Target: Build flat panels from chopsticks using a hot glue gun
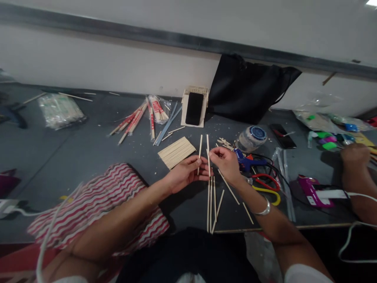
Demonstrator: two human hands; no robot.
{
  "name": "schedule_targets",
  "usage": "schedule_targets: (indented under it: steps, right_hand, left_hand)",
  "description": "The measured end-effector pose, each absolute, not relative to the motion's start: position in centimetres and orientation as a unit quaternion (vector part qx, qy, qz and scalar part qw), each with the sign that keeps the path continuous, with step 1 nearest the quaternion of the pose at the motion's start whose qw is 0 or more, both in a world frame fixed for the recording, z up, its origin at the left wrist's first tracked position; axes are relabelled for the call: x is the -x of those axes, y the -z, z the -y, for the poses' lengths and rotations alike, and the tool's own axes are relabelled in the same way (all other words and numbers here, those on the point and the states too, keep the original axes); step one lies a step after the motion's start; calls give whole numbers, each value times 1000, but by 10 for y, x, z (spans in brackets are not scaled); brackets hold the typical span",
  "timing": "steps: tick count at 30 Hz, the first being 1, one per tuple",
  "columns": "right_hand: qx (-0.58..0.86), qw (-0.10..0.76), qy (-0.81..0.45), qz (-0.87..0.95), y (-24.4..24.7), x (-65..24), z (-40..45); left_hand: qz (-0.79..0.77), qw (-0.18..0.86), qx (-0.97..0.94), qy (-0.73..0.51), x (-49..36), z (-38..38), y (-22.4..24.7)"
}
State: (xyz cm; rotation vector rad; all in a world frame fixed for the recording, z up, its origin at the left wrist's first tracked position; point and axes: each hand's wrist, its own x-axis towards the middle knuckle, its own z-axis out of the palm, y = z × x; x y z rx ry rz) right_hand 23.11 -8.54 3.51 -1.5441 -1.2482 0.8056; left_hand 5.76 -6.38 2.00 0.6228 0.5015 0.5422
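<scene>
My left hand [186, 172] pinches a thin wooden stick [200, 146] between thumb and fingers, its palm turned up. Close beside it, my right hand [226, 162] grips another wooden stick [207, 142] with thumb and forefinger. Both sticks point away from me, nearly side by side with a small gap. Several loose sticks [211, 204] lie on the table below my hands. A flat panel of sticks laid side by side [176, 152] rests just beyond my left hand. Beside my right hand are a blue glue gun [249, 161] and red and yellow handles [275, 184], perhaps of scissors.
A phone [194, 109] leans on a small wooden stand. Behind are a black bag [250, 88] and a blue-lidded jar [251, 138]. Wrapped chopsticks [134, 122] lie back left, a striped cloth [103, 204] front left. Another person's hand [355, 155] rests at right.
</scene>
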Motion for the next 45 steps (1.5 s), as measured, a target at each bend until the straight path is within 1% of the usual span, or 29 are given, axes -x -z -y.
schedule_targets:
  steps: [5,12,15,18,26,36,45]
  right_hand:
    - [621,498,-378,474,-27,-216,92]
    - [577,511,-435,466,-25,-217,92]
    - [577,500,-446,467,-28,-220,91]
    - [579,492,-449,471,-28,-222,90]
    - [566,509,-456,462,-22,-224,91]
    - [558,541,-446,444,-18,-219,90]
    - [564,540,-420,462,-15,-218,91]
  left_hand:
    - [-230,890,-311,-241,-58,71,-19]
    - [-224,887,-332,-231,-54,67,-25]
    - [-228,888,-341,-207,-54,65,-24]
    - [-232,889,-347,-187,-53,64,-20]
    - [-231,900,-341,-144,-50,61,-16]
    - [-254,887,-350,-162,-52,62,-18]
    - [-264,882,-356,-160,-51,61,-20]
